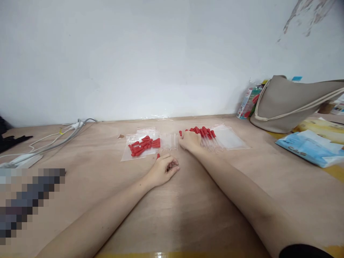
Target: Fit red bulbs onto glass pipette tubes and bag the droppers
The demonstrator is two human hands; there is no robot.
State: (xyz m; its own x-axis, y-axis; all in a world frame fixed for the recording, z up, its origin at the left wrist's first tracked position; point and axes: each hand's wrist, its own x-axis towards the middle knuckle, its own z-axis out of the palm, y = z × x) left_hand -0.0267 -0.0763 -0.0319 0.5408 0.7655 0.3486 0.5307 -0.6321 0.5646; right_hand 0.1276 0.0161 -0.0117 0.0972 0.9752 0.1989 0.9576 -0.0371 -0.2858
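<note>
Centre-left of the frame, red rubber bulbs (139, 150) lie heaped at a clear bag (125, 154); whether inside or on top is hard to tell. Beside them stand thin clear tubes (169, 141) in a row, and right of centre red-topped tubes (209, 133) partly overlap another clear bag (233, 139). The left hand (163, 170) has its fingers curled, one red bulb (158, 156) showing behind; the right hand (191, 140) hides its own fingertips, so I cannot tell either grip. The grey bag (285, 104), upper right, conceals its contents and runs off-frame
</note>
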